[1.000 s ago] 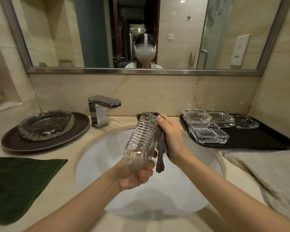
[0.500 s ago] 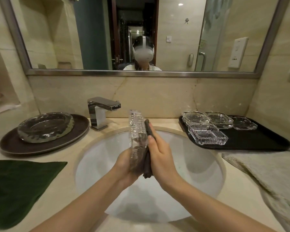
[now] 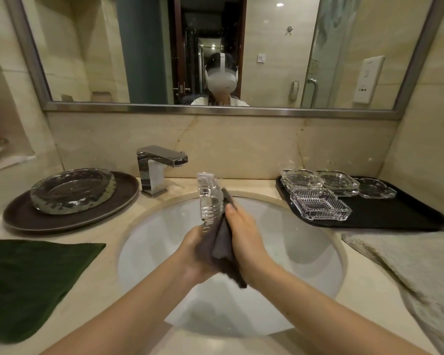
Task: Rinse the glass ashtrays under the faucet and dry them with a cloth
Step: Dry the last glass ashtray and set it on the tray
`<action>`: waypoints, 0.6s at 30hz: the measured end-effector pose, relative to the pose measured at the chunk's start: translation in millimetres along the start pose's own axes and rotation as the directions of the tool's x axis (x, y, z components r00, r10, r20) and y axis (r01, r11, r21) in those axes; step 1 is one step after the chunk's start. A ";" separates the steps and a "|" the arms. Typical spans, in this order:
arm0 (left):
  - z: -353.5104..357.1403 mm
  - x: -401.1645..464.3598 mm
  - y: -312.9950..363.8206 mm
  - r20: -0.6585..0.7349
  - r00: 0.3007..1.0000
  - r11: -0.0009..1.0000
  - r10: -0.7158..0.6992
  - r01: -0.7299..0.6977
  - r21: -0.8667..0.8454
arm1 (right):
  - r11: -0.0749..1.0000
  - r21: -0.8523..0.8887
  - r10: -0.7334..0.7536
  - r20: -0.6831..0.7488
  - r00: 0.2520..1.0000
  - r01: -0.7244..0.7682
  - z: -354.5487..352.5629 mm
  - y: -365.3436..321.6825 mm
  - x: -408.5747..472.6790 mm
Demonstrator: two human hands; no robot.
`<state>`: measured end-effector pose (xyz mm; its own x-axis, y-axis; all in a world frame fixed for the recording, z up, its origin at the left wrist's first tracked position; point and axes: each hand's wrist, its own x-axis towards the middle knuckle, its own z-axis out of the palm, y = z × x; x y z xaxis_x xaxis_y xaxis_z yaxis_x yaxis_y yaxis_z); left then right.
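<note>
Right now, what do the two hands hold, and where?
Left hand grips the ribbed glass ashtray by its lower end; right hand presses the dark cloth against it.

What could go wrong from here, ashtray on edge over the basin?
1. The ribbed glass ashtray stands on edge over the sink, held low by the left hand; it could slip and chip.
2. The right hand presses the dark cloth with flat fingers, so a hard wipe might tip the glass.
</note>
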<state>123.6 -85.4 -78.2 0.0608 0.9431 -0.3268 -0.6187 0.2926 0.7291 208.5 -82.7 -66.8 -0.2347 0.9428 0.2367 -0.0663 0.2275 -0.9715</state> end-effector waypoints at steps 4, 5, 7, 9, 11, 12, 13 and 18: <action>2.0 -0.2 3.1 -0.013 1.000 0.997 0.009 -0.008 0.077 | 0.962 -0.175 -0.203 0.060 0.977 0.211 6.1 13.7 -26.5; -1.6 2.1 1.8 -0.025 0.999 0.995 0.039 -0.036 0.098 | 0.922 -0.231 -0.295 0.096 0.951 0.310 7.8 13.4 -29.5; -5.4 4.2 -2.2 -0.026 0.998 0.997 0.051 -0.049 0.064 | 0.783 -0.374 -0.470 0.168 0.867 0.497 10.9 14.9 -26.5; -1.4 0.0 -1.9 -0.076 0.997 1.000 -0.021 0.022 0.014 | 0.610 -0.527 -0.582 0.208 0.786 0.592 6.9 19.9 -9.4; -4.4 -0.8 -5.0 -0.079 0.993 0.992 -0.093 0.099 0.077 | 0.523 -0.611 -0.609 0.220 0.762 0.594 -1.6 16.0 9.4; -5.4 -4.0 -5.2 -0.054 0.986 0.983 -0.158 0.162 0.088 | 0.499 -0.633 -0.610 0.229 0.759 0.592 -7.1 12.1 16.5; -7.5 -4.0 -6.8 -0.015 0.980 0.973 -0.200 0.200 0.112 | 0.467 -0.645 -0.616 0.254 0.745 0.606 -13.2 8.6 21.0; 0.3 -8.1 -5.0 -0.076 0.965 0.956 -0.250 0.259 0.136 | 0.068 -0.558 -0.608 0.634 0.478 0.827 -44.5 20.7 9.3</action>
<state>126.4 -94.5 -79.0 0.1538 0.8251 -0.5437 -0.4699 0.5451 0.6943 248.1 -58.5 -85.1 -0.6869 0.1581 0.7094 0.3428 0.9311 0.1244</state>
